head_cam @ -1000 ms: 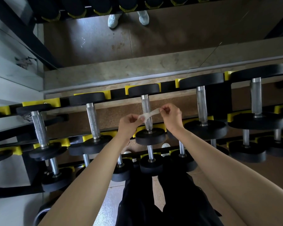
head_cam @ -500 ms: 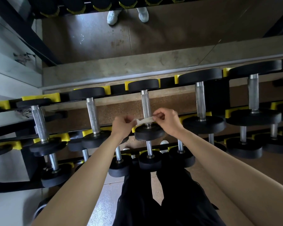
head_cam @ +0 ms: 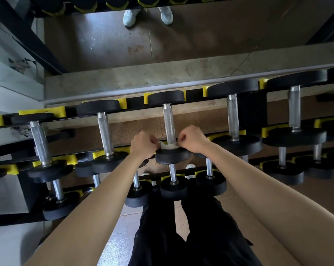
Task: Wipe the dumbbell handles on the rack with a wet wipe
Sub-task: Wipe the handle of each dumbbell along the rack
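- The person's left hand (head_cam: pixel 143 144) and right hand (head_cam: pixel 193 139) were both at the middle dumbbell on the top row of the rack (head_cam: pixel 194 95), one on each side of its handle (head_cam: pixel 169 123).
- A white wet wipe (head_cam: pixel 168 145) stretched between the two hands, pressed against the near end of that handle just above the near weight (head_cam: pixel 173 157). I could not tell whether it went all the way round the metal.
- The left grip was clenched on the left end of the wipe, with the fingers curled in.
- The right grip was pinching the right end in the same way, knuckles up.
- The handle was rough-textured metal and ran from the near weight to the far weight (head_cam: pixel 166 97), which sat against a yellow cradle (head_cam: pixel 148 96).
- The rest of that handle, beyond the wipe, was bare.
- Further dumbbells lay side by side along the row, one to the left (head_cam: pixel 104 134) and a bigger one to the right (head_cam: pixel 232 116), both apart from the hands.
- A lower row of small dumbbells (head_cam: pixel 174 187) sat nearer, under the forearms.
- Black trousers (head_cam: pixel 191 237) showed between the arms at the near edge.
- At the far edge a pair of pale shoes (head_cam: pixel 129 16) stood on brown floor.
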The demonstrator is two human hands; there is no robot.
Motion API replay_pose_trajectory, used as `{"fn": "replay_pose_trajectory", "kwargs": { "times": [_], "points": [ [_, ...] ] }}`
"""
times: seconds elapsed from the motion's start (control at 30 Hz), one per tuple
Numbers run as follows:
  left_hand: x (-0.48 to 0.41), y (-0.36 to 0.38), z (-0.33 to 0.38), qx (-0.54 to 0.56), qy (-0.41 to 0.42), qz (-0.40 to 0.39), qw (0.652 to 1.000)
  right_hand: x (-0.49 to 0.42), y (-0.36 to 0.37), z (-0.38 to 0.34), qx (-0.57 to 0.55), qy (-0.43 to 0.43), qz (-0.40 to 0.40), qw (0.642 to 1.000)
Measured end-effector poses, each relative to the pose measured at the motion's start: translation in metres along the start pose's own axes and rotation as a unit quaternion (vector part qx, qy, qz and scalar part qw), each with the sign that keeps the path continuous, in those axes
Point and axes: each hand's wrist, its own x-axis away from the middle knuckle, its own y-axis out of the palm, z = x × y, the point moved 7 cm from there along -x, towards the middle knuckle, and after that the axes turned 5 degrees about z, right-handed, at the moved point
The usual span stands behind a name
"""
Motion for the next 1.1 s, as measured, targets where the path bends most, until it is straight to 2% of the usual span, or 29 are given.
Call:
{"fn": "replay_pose_trajectory", "kwargs": {
  "times": [0.17, 0.37, 0.43, 0.63, 0.83, 0.97, 1.1],
  "points": [
    [0.007, 0.009, 0.018, 0.000, 0.037, -0.001, 0.999, -0.005, -0.004, 0.012, 0.011, 0.039, -0.004, 0.999],
    [0.010, 0.009, 0.005, 0.053, 0.032, -0.032, 0.998, -0.009, -0.002, 0.018, 0.041, 0.077, 0.042, 0.995],
    [0.013, 0.006, 0.003, 0.034, 0.040, -0.004, 0.999, -0.006, 0.000, 0.018, 0.016, 0.078, 0.031, 0.996],
    [0.010, 0.001, -0.010, 0.030, -0.025, 0.091, 0.995, 0.009, 0.001, 0.007, -0.054, 0.045, -0.001, 0.998],
    [0.015, 0.012, 0.005, 0.087, 0.055, 0.015, 0.995, 0.011, -0.018, 0.035, -0.034, 0.112, 0.086, 0.989],
    [0.015, 0.004, 0.005, 0.058, 0.043, 0.072, 0.995, 0.021, -0.044, 0.036, -0.140, 0.125, 0.146, 0.971],
    [0.002, -0.009, 0.012, 0.146, 0.036, 0.099, 0.984, 0.026, -0.067, 0.034, -0.257, 0.124, 0.199, 0.937]
  ]
}}
